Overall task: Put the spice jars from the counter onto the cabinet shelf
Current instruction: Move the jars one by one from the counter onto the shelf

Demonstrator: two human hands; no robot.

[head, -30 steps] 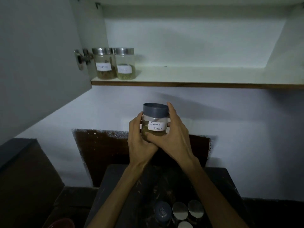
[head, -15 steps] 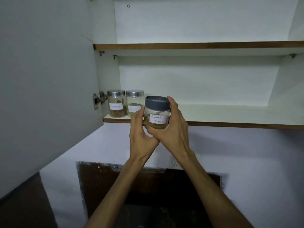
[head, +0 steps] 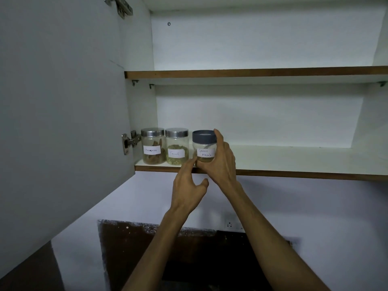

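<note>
The Garam Masala jar [head: 204, 148] stood at the front of the lower cabinet shelf [head: 294, 160], just beside the Fennel jar [head: 177, 147], with a third labelled jar [head: 152, 146] further left by the door hinge [head: 130, 141]. The right hand [head: 218, 162] was wrapped around its clear body, a finger reaching up past the grey lid [head: 204, 136]; the left hand [head: 188, 185] hung loosely open just below the shelf edge, holding nothing. The jar looked rigid, smooth and probably breakable — light enough for one hand, best gripped round the body rather than the lid. To its right the shelf lay bare; the open cabinet door [head: 63, 101] stood well left, so only the neighbouring jar crowded it.
</note>
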